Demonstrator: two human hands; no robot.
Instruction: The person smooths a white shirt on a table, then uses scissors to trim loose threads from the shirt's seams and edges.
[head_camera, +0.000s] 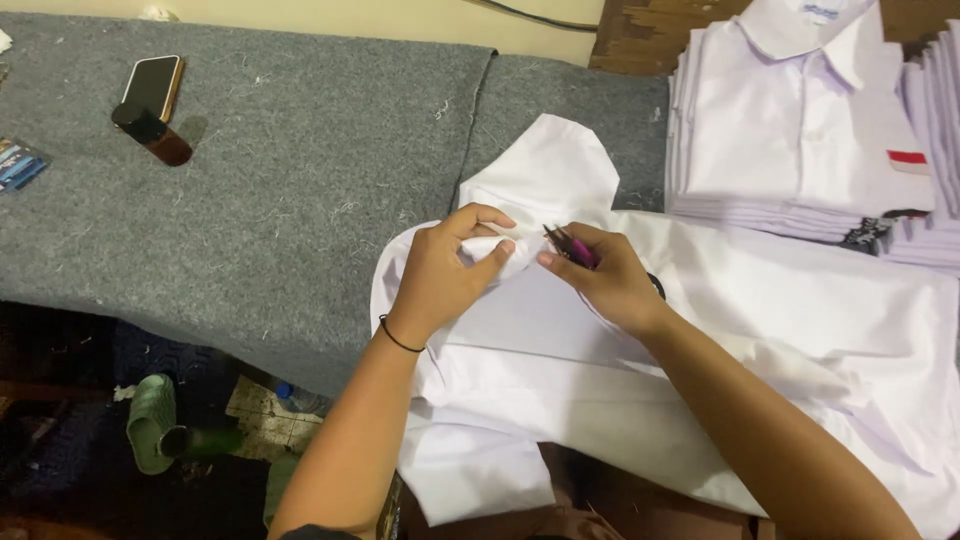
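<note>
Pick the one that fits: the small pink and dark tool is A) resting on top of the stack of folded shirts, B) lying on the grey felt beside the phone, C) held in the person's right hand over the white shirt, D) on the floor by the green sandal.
C: the right hand grips the pink and dark tool above the white shirt, while the left hand pinches a fold of its fabric.

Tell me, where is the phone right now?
In the head view the phone lies at the far left of the grey felt table, right beside a small dark bottle, well away from both hands and the white shirt.
</note>
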